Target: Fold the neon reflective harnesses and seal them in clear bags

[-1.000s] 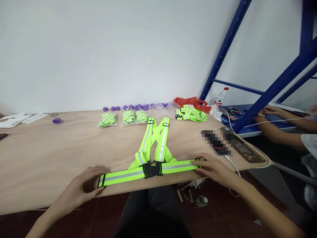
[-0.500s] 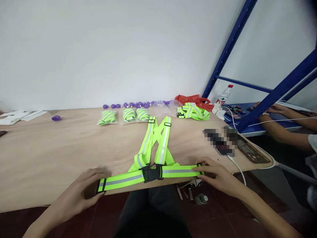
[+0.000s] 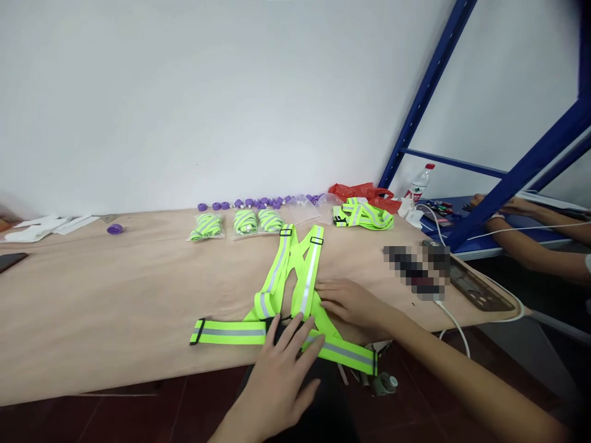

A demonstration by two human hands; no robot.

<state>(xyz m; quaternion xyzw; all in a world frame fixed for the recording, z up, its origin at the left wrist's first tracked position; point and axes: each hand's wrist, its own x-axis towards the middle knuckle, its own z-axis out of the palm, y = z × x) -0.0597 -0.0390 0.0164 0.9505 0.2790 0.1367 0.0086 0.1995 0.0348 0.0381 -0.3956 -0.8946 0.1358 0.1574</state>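
Note:
A neon-yellow reflective vest (image 3: pixel 309 271) of elastic straps with grey stripes lies at the table's front edge, its shoulder straps crossing toward the back. My left hand (image 3: pixel 284 369) rests over the front of its belt, fingers spread, hiding most of the black buckle. To the right, my right hand (image 3: pixel 348 301) lies low over the table with fingers stretched out, the tips at the side of the right shoulder strap. The belt's left end (image 3: pixel 226 332) lies flat on the table, while the right end (image 3: pixel 351 355) slants down past the edge.
Bagged folded vests (image 3: pixel 206 226) and several purple caps (image 3: pixel 263 203) line the back. Another vest (image 3: pixel 364 215) lies by a red plastic bag (image 3: pixel 353 191). Phones, a cable (image 3: pixel 455 326) and a bottle (image 3: pixel 419 184) are at right. Beyond the blue frame (image 3: pixel 521 166) are another person's arms (image 3: pixel 521 237).
Both hands have let go of the belt ends. My left hand has moved right onto the buckle, and my right hand inward beside the shoulder strap. The belt's right end has dropped.

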